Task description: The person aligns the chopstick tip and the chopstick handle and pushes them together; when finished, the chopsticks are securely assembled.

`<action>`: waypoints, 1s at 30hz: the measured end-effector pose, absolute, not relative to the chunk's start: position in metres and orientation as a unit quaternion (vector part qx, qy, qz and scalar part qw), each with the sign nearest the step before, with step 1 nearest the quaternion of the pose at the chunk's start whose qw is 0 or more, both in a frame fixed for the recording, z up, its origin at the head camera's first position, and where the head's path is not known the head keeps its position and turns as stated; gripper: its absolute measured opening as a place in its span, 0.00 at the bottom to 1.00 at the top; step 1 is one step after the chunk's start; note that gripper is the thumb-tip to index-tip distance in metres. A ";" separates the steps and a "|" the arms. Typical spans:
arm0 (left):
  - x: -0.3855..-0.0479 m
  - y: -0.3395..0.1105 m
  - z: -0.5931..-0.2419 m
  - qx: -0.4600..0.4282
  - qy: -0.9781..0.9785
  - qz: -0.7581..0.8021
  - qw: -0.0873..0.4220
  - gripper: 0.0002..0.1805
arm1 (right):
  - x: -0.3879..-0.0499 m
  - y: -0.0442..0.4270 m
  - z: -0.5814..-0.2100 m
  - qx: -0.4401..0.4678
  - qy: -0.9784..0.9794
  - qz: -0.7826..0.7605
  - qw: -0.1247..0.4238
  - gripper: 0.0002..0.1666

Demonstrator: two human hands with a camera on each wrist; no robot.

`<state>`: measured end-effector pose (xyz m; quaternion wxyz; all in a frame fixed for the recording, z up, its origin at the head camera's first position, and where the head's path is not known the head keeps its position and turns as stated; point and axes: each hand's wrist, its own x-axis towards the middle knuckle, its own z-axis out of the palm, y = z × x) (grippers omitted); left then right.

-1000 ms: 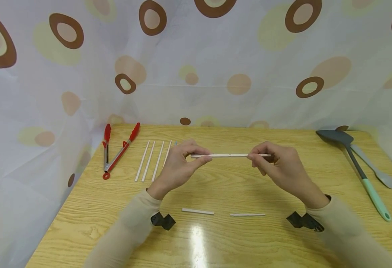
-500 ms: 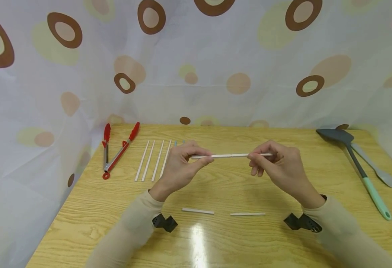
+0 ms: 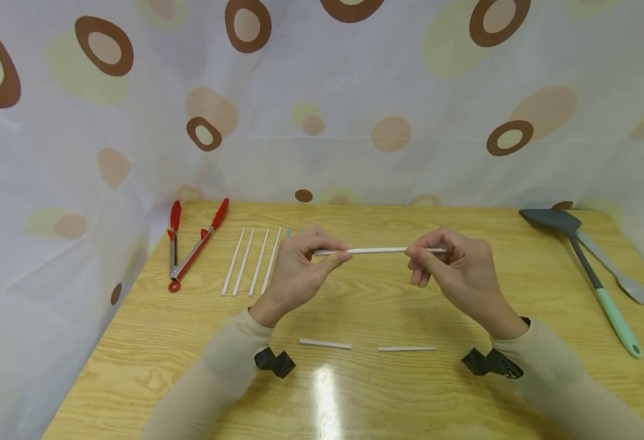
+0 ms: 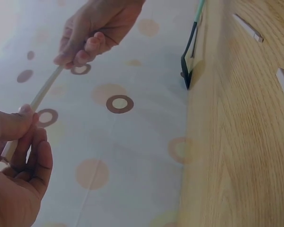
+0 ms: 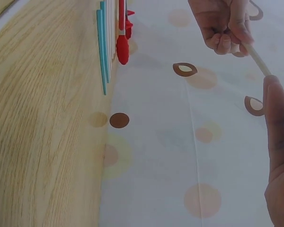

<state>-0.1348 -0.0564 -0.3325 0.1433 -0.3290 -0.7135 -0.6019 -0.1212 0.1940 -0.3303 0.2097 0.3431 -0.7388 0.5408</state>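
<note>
A thin white chopstick (image 3: 378, 250) is held level above the table, between both hands. My left hand (image 3: 296, 269) pinches its left part between thumb and fingers. At its right part, my right hand (image 3: 459, 272) pinches it the same way, with the other fingers curled. Both hands on the chopstick (image 4: 46, 88) also show in the left wrist view. Below on the table lie two short white stick pieces, a left piece (image 3: 325, 344) and a right piece (image 3: 407, 349), apart from each other.
Several white chopsticks (image 3: 241, 263) lie in a row left of my left hand, with blue sticks (image 5: 102, 52) beside them. Red-tipped tongs (image 3: 195, 247) lie open at the far left. On the right are a dark turner (image 3: 586, 263) with a green handle and a grey spoon (image 3: 632, 290).
Both hands keep their pinch on the chopstick, and it has risen slightly. A small seam seen at its middle earlier does not show now. The pieces on the table stay put.
</note>
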 end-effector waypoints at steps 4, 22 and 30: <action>-0.145 -0.056 -0.348 -0.330 -0.713 -0.603 0.141 0.04 | -0.121 0.194 -0.330 0.344 -0.739 0.539 0.212 0.13; -0.144 -0.068 -0.370 -0.413 -0.832 -0.331 0.165 0.02 | -0.147 0.209 -0.364 0.405 -0.774 0.445 0.198 0.19; -0.142 -0.066 -0.368 -0.423 -0.850 -0.267 0.168 0.02 | -0.150 0.206 -0.361 0.392 -0.792 0.413 0.218 0.33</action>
